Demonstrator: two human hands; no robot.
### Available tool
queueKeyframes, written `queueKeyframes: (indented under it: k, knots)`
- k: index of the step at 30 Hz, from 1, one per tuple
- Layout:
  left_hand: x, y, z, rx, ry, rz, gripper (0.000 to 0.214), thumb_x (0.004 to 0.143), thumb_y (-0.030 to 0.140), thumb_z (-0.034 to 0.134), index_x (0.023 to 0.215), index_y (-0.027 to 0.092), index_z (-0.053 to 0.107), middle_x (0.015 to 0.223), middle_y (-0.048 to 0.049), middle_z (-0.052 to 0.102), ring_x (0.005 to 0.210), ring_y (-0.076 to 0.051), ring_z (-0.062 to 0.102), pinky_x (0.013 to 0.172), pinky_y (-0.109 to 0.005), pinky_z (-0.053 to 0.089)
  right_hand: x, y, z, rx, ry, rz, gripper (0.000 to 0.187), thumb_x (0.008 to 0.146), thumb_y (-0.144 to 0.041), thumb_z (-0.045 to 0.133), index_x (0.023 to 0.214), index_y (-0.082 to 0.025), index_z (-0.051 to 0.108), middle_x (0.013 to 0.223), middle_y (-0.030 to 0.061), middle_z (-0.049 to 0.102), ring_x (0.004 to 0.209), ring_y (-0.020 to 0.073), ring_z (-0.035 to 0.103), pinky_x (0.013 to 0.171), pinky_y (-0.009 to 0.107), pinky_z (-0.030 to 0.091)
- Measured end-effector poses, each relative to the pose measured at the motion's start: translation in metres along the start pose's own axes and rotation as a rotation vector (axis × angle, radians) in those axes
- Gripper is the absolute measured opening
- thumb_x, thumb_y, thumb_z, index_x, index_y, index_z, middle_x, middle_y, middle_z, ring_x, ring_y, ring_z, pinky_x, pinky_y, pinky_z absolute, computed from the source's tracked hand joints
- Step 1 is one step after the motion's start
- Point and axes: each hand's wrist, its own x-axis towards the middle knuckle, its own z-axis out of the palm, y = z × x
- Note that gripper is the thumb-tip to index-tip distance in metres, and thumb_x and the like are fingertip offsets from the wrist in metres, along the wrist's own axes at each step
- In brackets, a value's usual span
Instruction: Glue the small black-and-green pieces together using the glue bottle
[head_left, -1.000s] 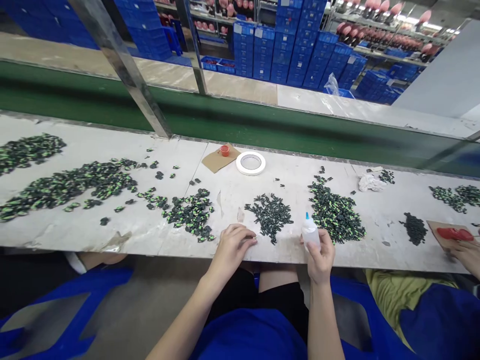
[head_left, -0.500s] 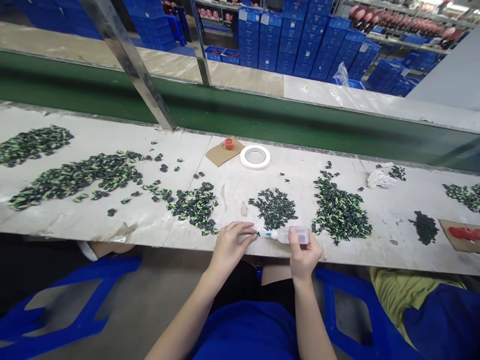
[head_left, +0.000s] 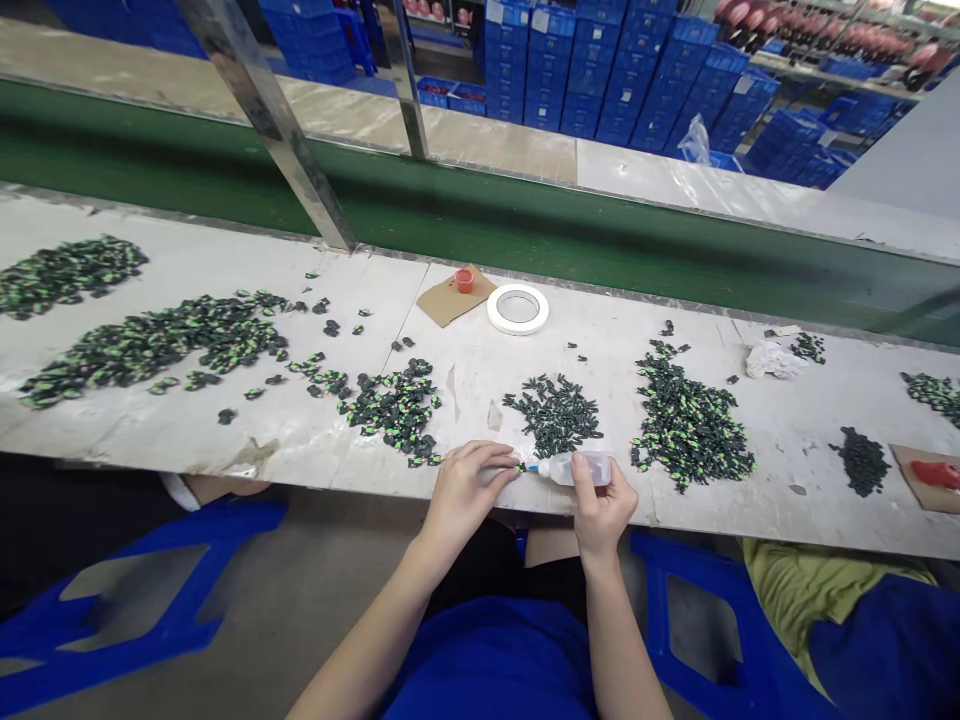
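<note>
My right hand (head_left: 600, 500) grips a small clear squeeze bottle (head_left: 574, 468) with a blue nozzle, laid on its side and pointing left. Its tip meets a tiny green and black part pinched in the fingers of my left hand (head_left: 469, 485) at the front edge of the white workbench (head_left: 187, 440). Just behind the bottle lies a pile of dark parts (head_left: 555, 415). A bigger pile of green and black parts (head_left: 690, 425) lies to its right, and another pile (head_left: 394, 410) to the left.
A white tape roll (head_left: 517, 308) and a red cap on a cardboard piece (head_left: 457, 293) sit further back. Long spreads of parts (head_left: 150, 345) cover the left. A crumpled tissue (head_left: 772, 358) and another person's yellow-green lap (head_left: 795, 590) are at right. A green belt (head_left: 525, 240) runs behind.
A second ago the bottle stood upright in my right hand, apart from the left hand. It has been tipped sideways and its nozzle brought to the part in my left fingers.
</note>
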Motion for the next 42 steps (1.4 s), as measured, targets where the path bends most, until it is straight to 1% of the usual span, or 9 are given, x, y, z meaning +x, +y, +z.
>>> queueKeyframes:
  k: [11, 18, 21, 28, 32, 36, 39, 41, 42]
  knots:
    - [0.000, 0.000, 0.000, 0.011, -0.002, 0.012, 0.012, 0.077, 0.019, 0.071, 0.089, 0.021, 0.069, 0.085, -0.0048, 0.077, 0.079, -0.023, 0.075, 0.085, -0.040, 0.057, 0.000, 0.000, 0.001, 0.006, -0.011, 0.003, 0.037, 0.080, -0.047, 0.063, 0.057, -0.018, 0.054, 0.047, -0.0034, 0.050, 0.045, 0.0111, 0.044, 0.045, 0.023, 0.036]
    - [0.001, 0.000, 0.000, 0.026, -0.004, 0.011, 0.013, 0.075, 0.014, 0.072, 0.086, 0.021, 0.069, 0.085, -0.0040, 0.077, 0.078, -0.023, 0.074, 0.084, -0.039, 0.057, 0.000, 0.003, 0.000, 0.029, 0.023, 0.018, 0.036, 0.080, -0.044, 0.063, 0.057, -0.017, 0.054, 0.048, -0.0031, 0.050, 0.046, 0.0111, 0.045, 0.046, 0.023, 0.036]
    - [0.001, -0.001, 0.001, 0.037, -0.006, 0.005, 0.014, 0.075, 0.014, 0.073, 0.087, 0.021, 0.070, 0.084, -0.0042, 0.077, 0.080, -0.024, 0.074, 0.086, -0.040, 0.057, -0.001, 0.002, 0.000, 0.047, 0.020, 0.019, 0.037, 0.080, -0.045, 0.063, 0.057, -0.017, 0.053, 0.048, -0.0034, 0.049, 0.046, 0.0108, 0.044, 0.046, 0.023, 0.035]
    - [0.000, -0.001, 0.000, 0.027, 0.001, 0.003, 0.014, 0.074, 0.015, 0.073, 0.087, 0.021, 0.070, 0.084, -0.0042, 0.077, 0.080, -0.023, 0.074, 0.086, -0.038, 0.057, 0.000, 0.002, 0.003, 0.032, 0.004, 0.013, 0.038, 0.078, -0.046, 0.064, 0.057, -0.018, 0.053, 0.047, -0.0046, 0.049, 0.046, 0.0101, 0.042, 0.046, 0.022, 0.034]
    - [0.001, -0.002, 0.000, 0.015, -0.003, 0.002, 0.013, 0.075, 0.016, 0.073, 0.086, 0.021, 0.070, 0.085, -0.0043, 0.077, 0.080, -0.023, 0.074, 0.086, -0.039, 0.057, -0.001, 0.002, 0.004, 0.038, 0.024, 0.018, 0.036, 0.079, -0.044, 0.064, 0.058, -0.017, 0.054, 0.049, -0.0044, 0.049, 0.047, 0.0102, 0.043, 0.048, 0.022, 0.035]
    - [0.001, -0.002, 0.000, 0.021, -0.015, 0.005, 0.014, 0.075, 0.016, 0.073, 0.088, 0.021, 0.070, 0.085, -0.0044, 0.077, 0.082, -0.023, 0.074, 0.085, -0.039, 0.057, -0.002, 0.004, 0.001, 0.135, 0.082, 0.048, 0.036, 0.078, -0.044, 0.065, 0.056, -0.018, 0.052, 0.048, -0.0049, 0.047, 0.046, 0.0102, 0.043, 0.046, 0.022, 0.034]
    - [0.001, -0.002, 0.000, 0.042, -0.036, -0.006, 0.017, 0.074, 0.017, 0.073, 0.091, 0.021, 0.070, 0.085, -0.0044, 0.077, 0.085, -0.025, 0.073, 0.087, -0.041, 0.055, 0.000, 0.010, -0.005, 0.265, 0.195, 0.099, 0.031, 0.079, -0.046, 0.063, 0.071, -0.016, 0.060, 0.059, -0.0017, 0.056, 0.051, 0.0125, 0.050, 0.048, 0.024, 0.039]
    - [0.004, -0.002, -0.003, 0.043, -0.073, -0.007, 0.019, 0.074, 0.018, 0.073, 0.093, 0.021, 0.070, 0.084, -0.0042, 0.077, 0.085, -0.025, 0.073, 0.088, -0.041, 0.054, 0.004, 0.015, -0.012, 0.315, 0.265, 0.122, 0.030, 0.077, -0.044, 0.067, 0.083, -0.016, 0.061, 0.072, 0.0007, 0.061, 0.059, 0.0145, 0.057, 0.055, 0.026, 0.046]
    - [0.006, -0.001, -0.005, 0.038, -0.102, -0.006, 0.020, 0.074, 0.018, 0.073, 0.094, 0.021, 0.070, 0.084, -0.0042, 0.077, 0.085, -0.024, 0.073, 0.087, -0.041, 0.055, 0.007, 0.018, -0.015, 0.324, 0.286, 0.128, 0.031, 0.074, -0.043, 0.070, 0.087, -0.017, 0.059, 0.076, 0.0014, 0.062, 0.064, 0.0156, 0.060, 0.060, 0.028, 0.049]
